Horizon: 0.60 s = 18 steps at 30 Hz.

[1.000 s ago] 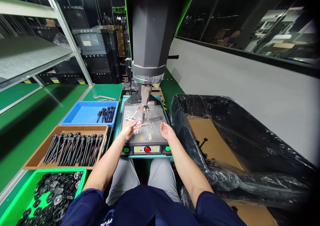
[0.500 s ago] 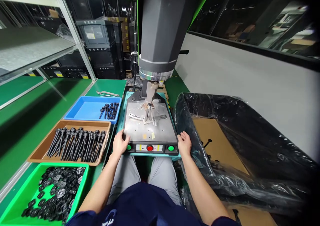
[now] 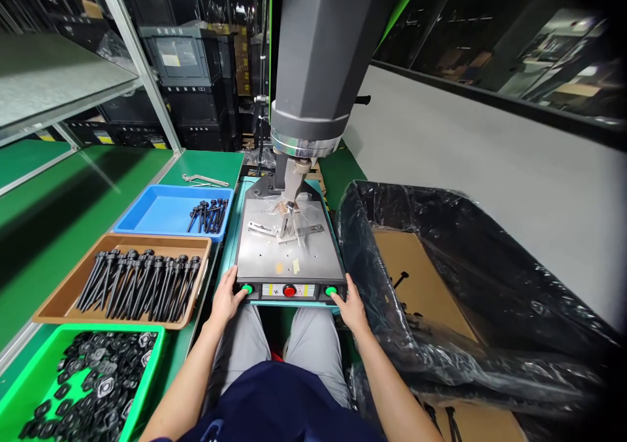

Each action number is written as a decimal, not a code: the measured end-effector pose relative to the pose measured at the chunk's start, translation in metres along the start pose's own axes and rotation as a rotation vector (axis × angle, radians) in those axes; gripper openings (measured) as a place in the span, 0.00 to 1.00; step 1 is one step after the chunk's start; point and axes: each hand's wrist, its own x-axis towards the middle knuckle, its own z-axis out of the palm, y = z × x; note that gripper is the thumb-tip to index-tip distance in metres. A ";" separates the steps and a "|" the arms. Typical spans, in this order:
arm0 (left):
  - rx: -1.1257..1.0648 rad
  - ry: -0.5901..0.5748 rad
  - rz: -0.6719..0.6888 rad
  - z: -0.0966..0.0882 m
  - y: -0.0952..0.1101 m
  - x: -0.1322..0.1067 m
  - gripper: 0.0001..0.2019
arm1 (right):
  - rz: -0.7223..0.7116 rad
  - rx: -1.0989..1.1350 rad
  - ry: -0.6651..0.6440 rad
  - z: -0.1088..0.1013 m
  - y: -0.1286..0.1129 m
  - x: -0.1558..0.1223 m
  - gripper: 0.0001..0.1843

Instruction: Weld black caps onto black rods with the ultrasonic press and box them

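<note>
My left hand (image 3: 225, 299) rests at the front left corner of the press base (image 3: 289, 259), its thumb on the left green button (image 3: 246, 290). My right hand (image 3: 351, 306) lies at the front right corner, thumb by the right green button (image 3: 332, 291). Both hands hold nothing and their fingers lie stretched along the base. A red button (image 3: 289, 291) sits between them. On the metal plate, a small part in clear plastic film (image 3: 289, 223) stands under the horn of the grey press head (image 3: 313, 70).
To the left are a blue tray (image 3: 161, 217) with a few black bolts, a brown tray (image 3: 59, 305) full of black bolts, and a green tray (image 3: 147, 370) of black square pieces. A black-lined box (image 3: 441, 220) stands at the right. A wrench (image 3: 204, 180) lies behind the blue tray.
Both hands drew back from the part under the horn to the front corners of the base. They now rest beside the green buttons.
</note>
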 end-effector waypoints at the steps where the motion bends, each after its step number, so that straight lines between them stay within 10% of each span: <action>1: -0.002 0.005 -0.005 0.000 0.000 -0.001 0.35 | 0.009 0.011 0.007 0.000 0.000 -0.001 0.44; 18: 0.063 -0.060 0.011 0.005 0.000 -0.002 0.43 | 0.052 0.110 -0.002 0.002 -0.004 -0.002 0.48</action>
